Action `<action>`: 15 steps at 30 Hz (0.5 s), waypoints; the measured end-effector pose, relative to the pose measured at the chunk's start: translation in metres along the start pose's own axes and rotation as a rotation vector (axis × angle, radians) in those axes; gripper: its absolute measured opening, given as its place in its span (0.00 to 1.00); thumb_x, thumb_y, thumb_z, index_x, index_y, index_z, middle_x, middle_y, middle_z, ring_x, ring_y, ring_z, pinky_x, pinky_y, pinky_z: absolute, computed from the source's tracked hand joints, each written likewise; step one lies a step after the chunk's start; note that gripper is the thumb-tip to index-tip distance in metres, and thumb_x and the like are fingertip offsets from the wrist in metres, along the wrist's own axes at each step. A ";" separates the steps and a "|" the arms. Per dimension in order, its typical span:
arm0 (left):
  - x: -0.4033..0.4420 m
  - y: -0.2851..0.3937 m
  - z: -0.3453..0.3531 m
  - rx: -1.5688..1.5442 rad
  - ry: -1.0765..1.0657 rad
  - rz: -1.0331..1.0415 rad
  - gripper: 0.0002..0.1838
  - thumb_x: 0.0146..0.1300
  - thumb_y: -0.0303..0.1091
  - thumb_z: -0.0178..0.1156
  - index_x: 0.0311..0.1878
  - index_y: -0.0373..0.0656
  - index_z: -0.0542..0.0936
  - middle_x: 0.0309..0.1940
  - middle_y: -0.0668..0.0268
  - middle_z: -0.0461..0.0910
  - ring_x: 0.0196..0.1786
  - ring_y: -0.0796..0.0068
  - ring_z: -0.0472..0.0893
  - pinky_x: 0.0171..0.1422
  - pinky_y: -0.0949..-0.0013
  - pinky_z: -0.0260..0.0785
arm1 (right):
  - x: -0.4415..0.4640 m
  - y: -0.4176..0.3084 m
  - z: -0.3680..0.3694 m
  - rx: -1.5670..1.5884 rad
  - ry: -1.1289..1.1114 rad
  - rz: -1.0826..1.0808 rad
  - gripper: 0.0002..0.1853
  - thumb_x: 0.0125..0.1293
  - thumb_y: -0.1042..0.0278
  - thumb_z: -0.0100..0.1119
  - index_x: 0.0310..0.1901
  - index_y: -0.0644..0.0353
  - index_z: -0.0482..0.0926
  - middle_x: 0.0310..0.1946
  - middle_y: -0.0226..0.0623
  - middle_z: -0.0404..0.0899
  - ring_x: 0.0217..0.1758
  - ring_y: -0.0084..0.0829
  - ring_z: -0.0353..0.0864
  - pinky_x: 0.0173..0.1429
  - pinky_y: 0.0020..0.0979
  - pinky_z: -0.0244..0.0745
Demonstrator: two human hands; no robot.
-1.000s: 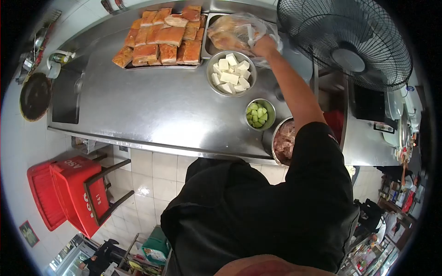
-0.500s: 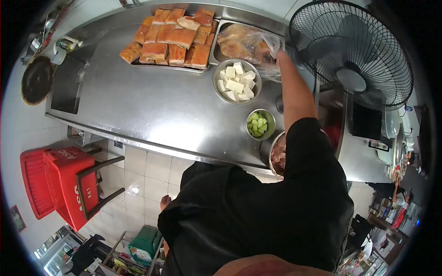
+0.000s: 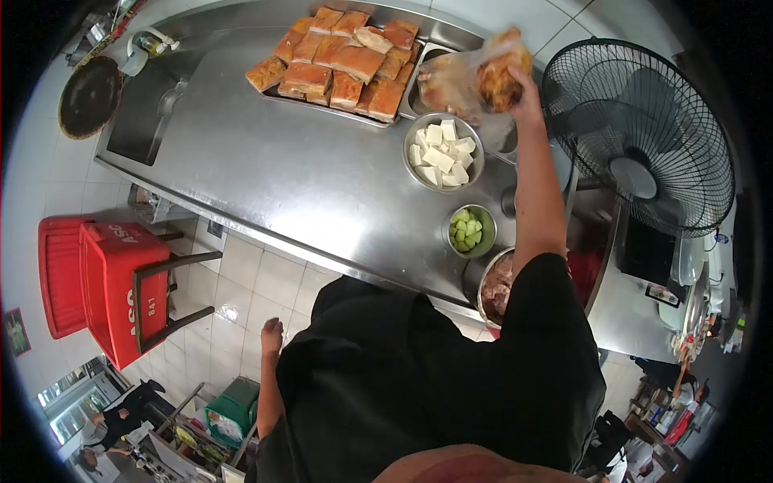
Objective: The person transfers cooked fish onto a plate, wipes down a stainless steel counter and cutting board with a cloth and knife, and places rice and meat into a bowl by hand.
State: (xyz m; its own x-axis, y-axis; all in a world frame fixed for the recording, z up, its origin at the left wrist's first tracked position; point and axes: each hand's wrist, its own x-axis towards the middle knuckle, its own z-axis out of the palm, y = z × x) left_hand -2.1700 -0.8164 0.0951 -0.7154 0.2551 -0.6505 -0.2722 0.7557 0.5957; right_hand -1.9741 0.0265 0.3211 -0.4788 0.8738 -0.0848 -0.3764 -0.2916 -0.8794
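My right hand (image 3: 525, 92) grips a browned chunk of roast meat (image 3: 501, 79), raised over the tray at the counter's back right. Clear plastic wrap surrounds the meat and trails over more brown meat (image 3: 447, 84) in the metal tray (image 3: 412, 101). Down by my side, away from the counter, is my left hand (image 3: 272, 334), its fingers curled with nothing visible in them. Nearest the right forearm are a steel bowl of white tofu-like blocks (image 3: 439, 154), a smaller bowl of cut green vegetable (image 3: 465, 231) and a pot of raw meat (image 3: 495, 288).
A tray of crisp-skinned pork slabs (image 3: 346, 64) stands on the steel counter (image 3: 282, 153). A large black fan (image 3: 636, 161) is close to my right arm. At left are a sink (image 3: 145, 121) and a red bin (image 3: 125, 274). Other people work in the background.
My right hand has lifted the browned meat with its plastic up from the tray. My left hand has swung further out from my body. The whole view has shifted.
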 end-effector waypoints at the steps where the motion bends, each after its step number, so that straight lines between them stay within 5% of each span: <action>1: 0.010 0.004 0.000 0.014 -0.013 0.102 0.19 0.66 0.34 0.56 0.56 0.32 0.77 0.42 0.59 0.82 0.39 0.74 0.78 0.43 0.70 0.73 | -0.002 -0.008 0.023 0.071 -0.030 0.020 0.25 0.60 0.61 0.65 0.58 0.58 0.74 0.51 0.38 0.79 0.56 0.39 0.78 0.59 0.45 0.75; 9: -0.015 0.168 0.021 -0.402 -0.010 0.174 0.16 0.71 0.36 0.56 0.57 0.38 0.75 0.50 0.62 0.80 0.49 0.71 0.80 0.51 0.67 0.74 | -0.049 0.041 0.165 0.693 -0.170 0.209 0.24 0.62 0.56 0.59 0.58 0.59 0.74 0.54 0.42 0.77 0.60 0.50 0.74 0.66 0.59 0.64; 15: -0.039 0.197 0.017 -0.792 -0.142 0.171 0.21 0.71 0.37 0.55 0.63 0.40 0.71 0.57 0.59 0.77 0.54 0.64 0.79 0.59 0.60 0.72 | -0.185 0.079 0.264 0.609 -0.071 -0.023 0.32 0.59 0.50 0.61 0.64 0.50 0.68 0.57 0.42 0.74 0.65 0.46 0.71 0.73 0.60 0.56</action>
